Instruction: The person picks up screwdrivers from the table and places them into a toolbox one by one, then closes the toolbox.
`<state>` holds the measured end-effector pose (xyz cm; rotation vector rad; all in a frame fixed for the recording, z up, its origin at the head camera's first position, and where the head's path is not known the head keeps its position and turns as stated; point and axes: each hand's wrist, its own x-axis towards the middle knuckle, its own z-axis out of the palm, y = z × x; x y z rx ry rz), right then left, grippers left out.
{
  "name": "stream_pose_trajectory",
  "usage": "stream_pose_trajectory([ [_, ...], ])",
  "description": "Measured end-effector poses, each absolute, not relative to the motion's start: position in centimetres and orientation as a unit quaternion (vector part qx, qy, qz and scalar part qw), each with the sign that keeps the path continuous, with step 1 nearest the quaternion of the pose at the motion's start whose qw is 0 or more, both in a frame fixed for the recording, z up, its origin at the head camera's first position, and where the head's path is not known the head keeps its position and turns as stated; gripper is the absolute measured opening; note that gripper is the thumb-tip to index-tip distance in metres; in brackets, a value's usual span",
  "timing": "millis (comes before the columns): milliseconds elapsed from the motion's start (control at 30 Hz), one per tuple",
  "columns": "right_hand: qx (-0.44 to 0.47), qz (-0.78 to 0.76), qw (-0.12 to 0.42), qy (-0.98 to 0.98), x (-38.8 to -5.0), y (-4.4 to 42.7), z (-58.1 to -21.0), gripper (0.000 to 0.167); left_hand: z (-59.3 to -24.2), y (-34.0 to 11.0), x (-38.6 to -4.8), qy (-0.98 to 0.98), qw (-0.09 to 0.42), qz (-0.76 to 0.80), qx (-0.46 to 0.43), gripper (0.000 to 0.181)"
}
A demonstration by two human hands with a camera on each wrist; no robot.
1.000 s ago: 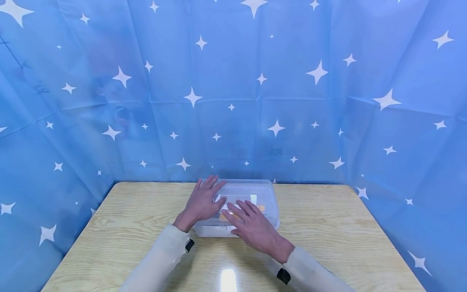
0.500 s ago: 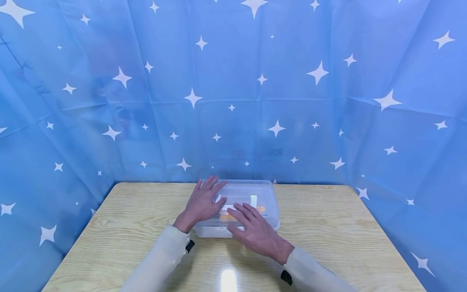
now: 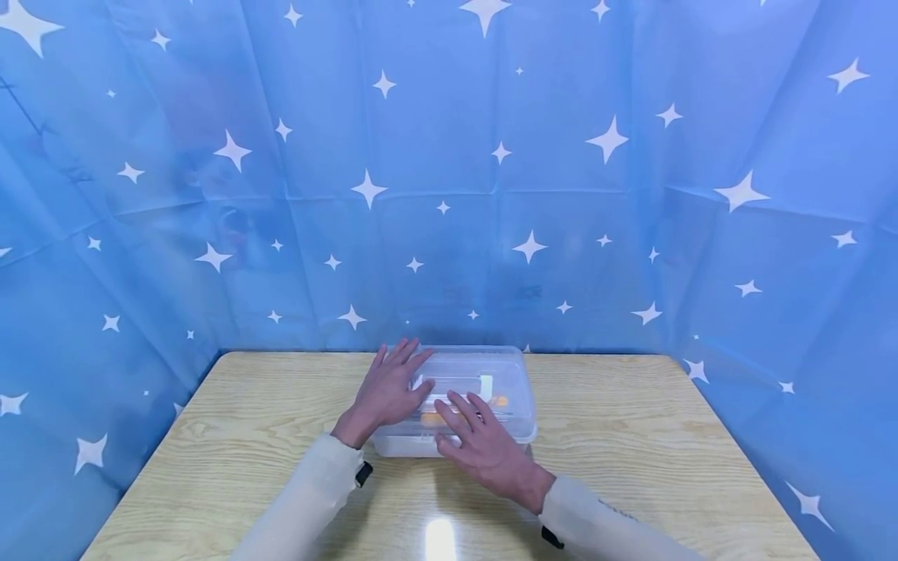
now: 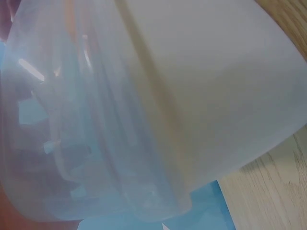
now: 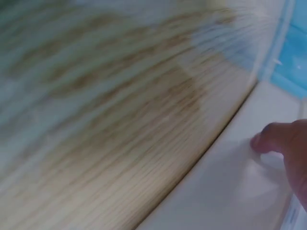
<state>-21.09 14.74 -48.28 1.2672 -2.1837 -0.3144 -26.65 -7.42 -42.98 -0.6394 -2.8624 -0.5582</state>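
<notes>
A translucent plastic box [image 3: 508,370] with its lid on stands at the table's back middle. Orange items [image 3: 433,419] and a white patch [image 3: 486,386] show through the lid. My left hand [image 3: 387,392] lies over the box's left side with fingers spread. Along the front edge, my right hand [image 3: 487,449] has its fingers extended over the lid. In the right wrist view, its thumb [image 5: 276,138] touches the pale side wall [image 5: 220,177] of the box. Close up in the left wrist view, the box's clear lid [image 4: 96,120] and pale wall [image 4: 230,81] fill most of the frame.
The wooden table [image 3: 281,413] extends to both sides of the box and in front of it. A blue curtain [image 3: 449,140] with white stars hangs behind the table and along its sides. Light glares off the table [image 3: 440,538] near the front.
My right hand has drawn back slightly toward the box's front edge, uncovering more of the orange items. The left hand and the box have stayed in place.
</notes>
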Motion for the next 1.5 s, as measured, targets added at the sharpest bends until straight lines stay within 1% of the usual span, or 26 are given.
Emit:
stream_pose_trajectory([
  [133, 0.472, -0.120, 0.298, -0.821, -20.96, 14.70, -48.33, 0.051, -43.08, -7.40, -26.65, -0.955, 0.079, -0.191, -0.213, 0.055],
  [333, 0.469, -0.109, 0.299, -0.824, -20.98, 14.68, -48.40, 0.048, -43.02, -7.38, -26.62, -0.955, 0.079, -0.189, -0.214, 0.055],
  [500, 0.476, -0.099, 0.308, -0.818, -21.05, 14.86, -48.20, 0.052, -42.93, -7.40, -26.61, -0.954, 0.082, -0.190, -0.215, 0.055],
  [633, 0.484, -0.084, 0.324, -0.808, -21.04, 15.05, -48.05, 0.053, -42.91, -7.44, -26.61, -0.955, 0.081, -0.188, -0.215, 0.055],
  [767, 0.490, -0.065, 0.336, -0.802, -21.07, 15.19, -48.04, 0.057, -42.92, -7.41, -26.63, -0.956, 0.080, -0.185, -0.213, 0.056],
  [900, 0.487, -0.054, 0.327, -0.808, -20.95, 15.21, -47.93, 0.058, -42.96, -7.40, -26.63, -0.955, 0.079, -0.187, -0.215, 0.055],
  [1067, 0.483, -0.041, 0.312, -0.817, -20.81, 15.06, -47.87, 0.054, -43.05, -7.41, -26.62, -0.955, 0.079, -0.188, -0.215, 0.055],
  [1200, 0.480, -0.047, 0.316, -0.817, -20.79, 14.92, -48.04, 0.053, -43.11, -7.42, -26.63, -0.955, 0.078, -0.190, -0.215, 0.056],
  [1333, 0.472, -0.050, 0.313, -0.823, -20.74, 14.82, -48.15, 0.058, -43.12, -7.41, -26.64, -0.954, 0.077, -0.191, -0.216, 0.056],
  [1500, 0.458, -0.055, 0.291, -0.838, -20.63, 14.73, -48.13, 0.073, -43.07, -7.40, -26.64, -0.955, 0.078, -0.189, -0.216, 0.056],
])
